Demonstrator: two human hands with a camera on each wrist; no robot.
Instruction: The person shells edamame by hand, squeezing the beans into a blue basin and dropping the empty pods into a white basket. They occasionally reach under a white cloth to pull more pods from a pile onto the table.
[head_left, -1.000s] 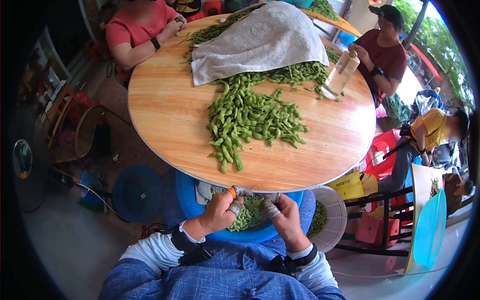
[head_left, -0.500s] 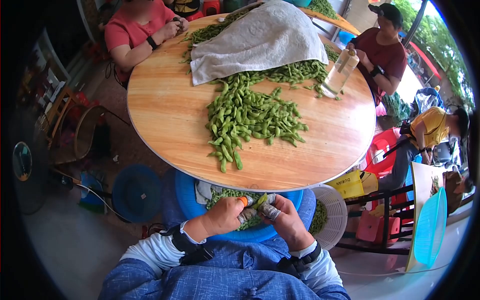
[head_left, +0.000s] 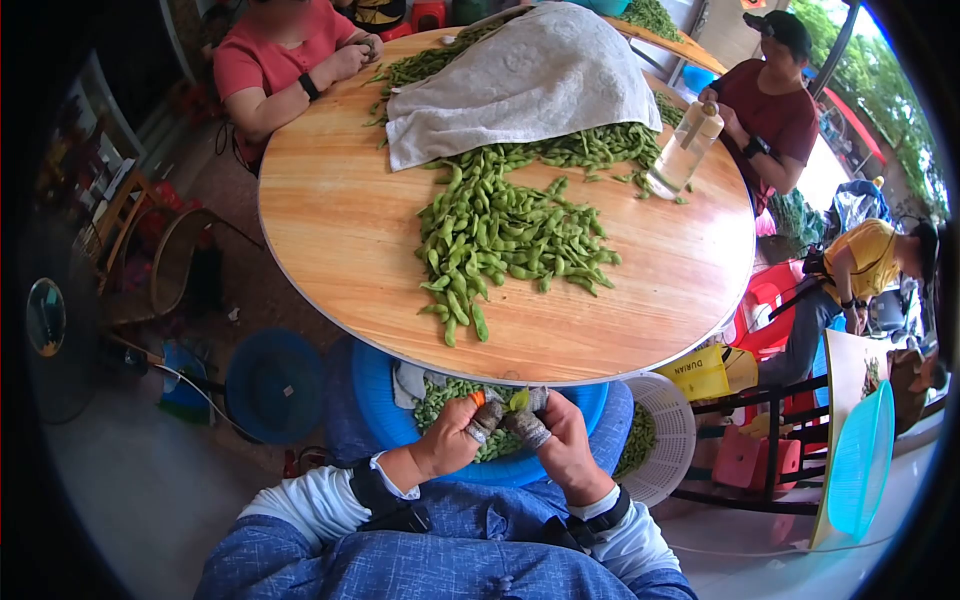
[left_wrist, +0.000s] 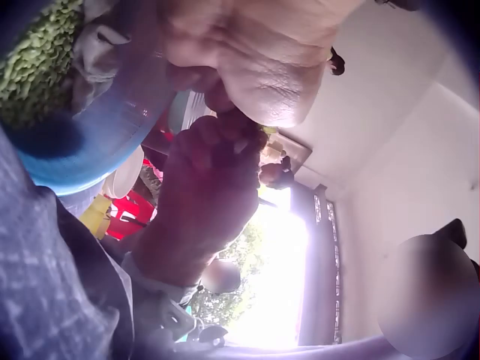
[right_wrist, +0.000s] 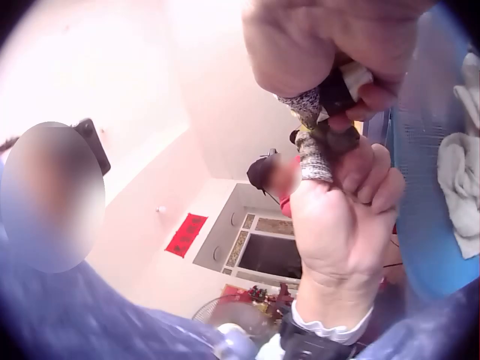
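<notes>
Over the blue basin (head_left: 378, 398), a green soybean pod (head_left: 519, 400) is pinched between both hands' fingertips. My left hand (head_left: 447, 440) holds it from one side, with grey wraps and an orange band on the fingers. From the other side my right hand (head_left: 568, 445) grips it, its thumb and finger wrapped in grey too. Both wrapped thumbs point inward and almost meet below the pod. Shelled green beans (head_left: 440, 393) lie in the basin, under and behind the hands. In the right wrist view the fingers largely hide the pod.
A round wooden table (head_left: 340, 250) stands just ahead, bearing a heap of soybean pods (head_left: 490, 235), a grey towel (head_left: 530, 80) and a clear bottle (head_left: 685, 150). A white basket (head_left: 672, 440) is at the right. A grey cloth (head_left: 408, 384) hangs inside the basin. Other people sit around.
One second ago the hands were farther apart, with the thumbs raised toward the table edge. They have since come together around the pod, and the thumbs have turned inward beneath it.
</notes>
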